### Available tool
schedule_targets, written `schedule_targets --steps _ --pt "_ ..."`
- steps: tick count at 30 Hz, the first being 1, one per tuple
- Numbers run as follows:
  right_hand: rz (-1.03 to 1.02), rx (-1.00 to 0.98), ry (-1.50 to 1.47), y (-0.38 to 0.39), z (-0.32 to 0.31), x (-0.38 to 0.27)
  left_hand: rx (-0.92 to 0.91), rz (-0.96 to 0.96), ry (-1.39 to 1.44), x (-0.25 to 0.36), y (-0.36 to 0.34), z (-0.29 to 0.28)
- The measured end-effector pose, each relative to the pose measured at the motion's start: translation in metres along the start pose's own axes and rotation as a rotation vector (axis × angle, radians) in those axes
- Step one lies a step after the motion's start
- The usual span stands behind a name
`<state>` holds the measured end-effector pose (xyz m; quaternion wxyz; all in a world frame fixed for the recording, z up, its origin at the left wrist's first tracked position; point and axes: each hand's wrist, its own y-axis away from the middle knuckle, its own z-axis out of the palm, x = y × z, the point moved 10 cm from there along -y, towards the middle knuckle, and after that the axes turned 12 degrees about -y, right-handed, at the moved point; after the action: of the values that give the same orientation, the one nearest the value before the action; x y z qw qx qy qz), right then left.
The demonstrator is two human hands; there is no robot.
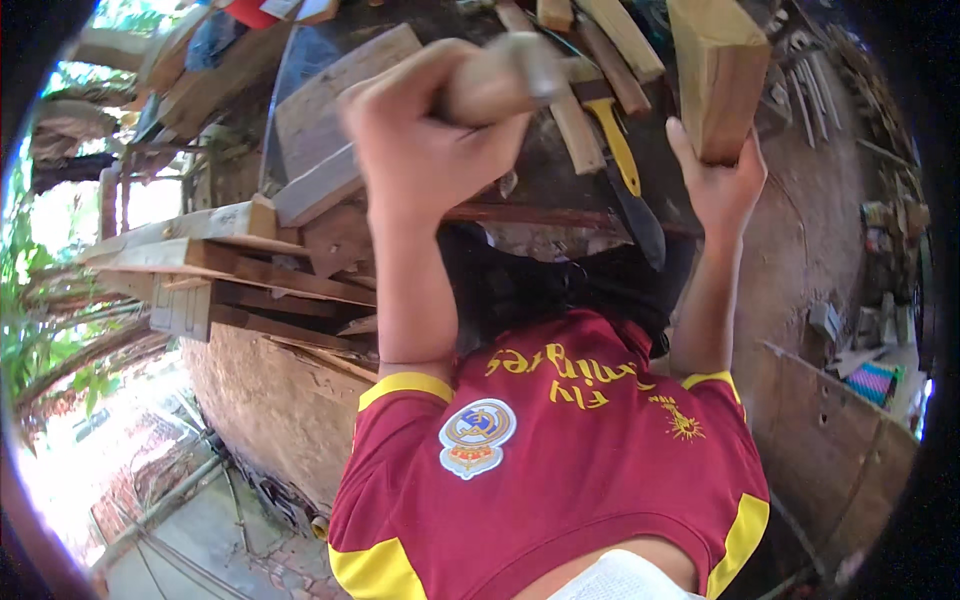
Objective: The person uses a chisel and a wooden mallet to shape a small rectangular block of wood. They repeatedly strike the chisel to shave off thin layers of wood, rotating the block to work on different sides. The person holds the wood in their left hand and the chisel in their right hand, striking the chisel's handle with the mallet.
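My left hand [425, 130] is raised and closed around a thick, round wooden handle [490, 88]. The end of that handle, pale and metal-like, is blurred by motion, and the kind of tool cannot be told. Over on the right, my right hand [722, 185] grips the near end of a squared wooden beam [715, 90], with the thumb along its left side. Between the two hands lies a yellow-handled tool [615, 145]. A dark, curved blade-like piece [640, 225] reaches from near it toward my lap.
Several wooden strips [625, 40] lie ahead on the dark work surface. Stacked planks [230, 255] jut out at the left, close to my left forearm. A wooden board [830, 430] stands at the lower right, near small items and a colourful striped object [872, 384].
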<state>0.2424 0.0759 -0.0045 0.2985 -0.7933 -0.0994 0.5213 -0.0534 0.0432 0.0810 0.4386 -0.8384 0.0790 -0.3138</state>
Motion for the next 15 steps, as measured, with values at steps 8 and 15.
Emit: schedule_targets --steps 8,15 --pt "-0.255 -0.114 0.182 0.021 0.025 -0.034 0.61 -0.279 0.864 -0.088 0.031 -0.2" --pt "-0.23 -0.168 0.338 0.031 0.037 -0.034 0.753 -0.49 0.828 -0.123 0.066 -0.202"
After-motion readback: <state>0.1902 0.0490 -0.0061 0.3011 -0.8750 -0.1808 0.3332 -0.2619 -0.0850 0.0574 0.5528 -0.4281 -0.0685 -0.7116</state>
